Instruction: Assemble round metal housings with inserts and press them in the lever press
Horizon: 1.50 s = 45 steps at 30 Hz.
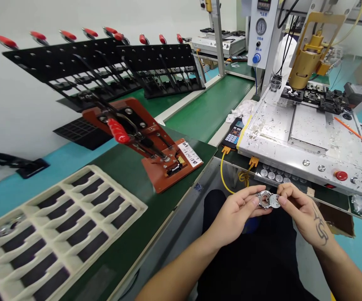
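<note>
In front of my lap, my left hand grips a shiny round metal watch case with an open ring-shaped middle. Just to its right, my right hand pinches a small round pale disc with dark printing between thumb and fingers. The disc's edge overlaps the right side of the case; whether they touch I cannot tell. Beyond my hands, a clear sheet of printed round discs lies under the front of the white machine.
A cream compartment tray holds a metal part at its left. The red-brown toggle-clamp fixture stands on the green bench. Black fixtures with red handles rise behind. At right stands a white machine with a gold-coloured cylinder; a yellow cable hangs before it.
</note>
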{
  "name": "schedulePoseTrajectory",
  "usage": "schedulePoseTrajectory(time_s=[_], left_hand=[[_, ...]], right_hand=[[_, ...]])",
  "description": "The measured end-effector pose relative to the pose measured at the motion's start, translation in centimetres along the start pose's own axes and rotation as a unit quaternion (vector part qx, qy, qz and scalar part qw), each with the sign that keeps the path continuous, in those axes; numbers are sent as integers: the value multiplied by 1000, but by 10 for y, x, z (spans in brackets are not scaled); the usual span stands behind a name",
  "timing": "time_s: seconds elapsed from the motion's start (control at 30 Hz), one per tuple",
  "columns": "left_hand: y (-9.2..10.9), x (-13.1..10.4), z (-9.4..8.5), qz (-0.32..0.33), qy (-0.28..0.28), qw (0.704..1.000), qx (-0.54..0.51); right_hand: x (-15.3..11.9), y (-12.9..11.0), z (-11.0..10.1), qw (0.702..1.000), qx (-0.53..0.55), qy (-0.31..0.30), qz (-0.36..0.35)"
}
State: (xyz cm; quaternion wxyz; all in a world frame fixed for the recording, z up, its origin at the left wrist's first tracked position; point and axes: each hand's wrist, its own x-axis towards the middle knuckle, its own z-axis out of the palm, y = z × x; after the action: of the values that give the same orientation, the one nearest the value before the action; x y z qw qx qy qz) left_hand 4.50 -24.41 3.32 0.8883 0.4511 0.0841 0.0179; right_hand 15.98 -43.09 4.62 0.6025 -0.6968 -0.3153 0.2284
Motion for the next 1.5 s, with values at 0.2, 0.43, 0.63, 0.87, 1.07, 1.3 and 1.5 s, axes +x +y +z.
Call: schedulePoseTrajectory(time_s=[0.2, 0.43, 0.63, 0.87, 1.07, 1.3, 1.5], left_hand=[[1, -2, 4, 3, 9, 1000, 27], [0, -3, 6, 12, 9, 999, 34], [0, -4, 8, 14, 12, 999, 38], [-2, -3, 13, 11, 27, 998, 51], [-13, -4, 14, 48, 32, 993, 103], [-17, -1, 4, 60, 40, 977, 200], [17, -2, -7, 83, -7, 911, 405]], right_hand=[[3, -8, 12, 999, -35, -15, -18], [4, -6, 16, 999, -33, -6, -19], [2, -2, 16, 1000, -23, 1, -8], [2, 0, 19, 998, -50, 17, -20], [1, 1, 22, 987, -137, 60, -62], [6, 17, 17, 964, -243, 49, -99], [21, 8, 15, 963, -208, -86, -148]])
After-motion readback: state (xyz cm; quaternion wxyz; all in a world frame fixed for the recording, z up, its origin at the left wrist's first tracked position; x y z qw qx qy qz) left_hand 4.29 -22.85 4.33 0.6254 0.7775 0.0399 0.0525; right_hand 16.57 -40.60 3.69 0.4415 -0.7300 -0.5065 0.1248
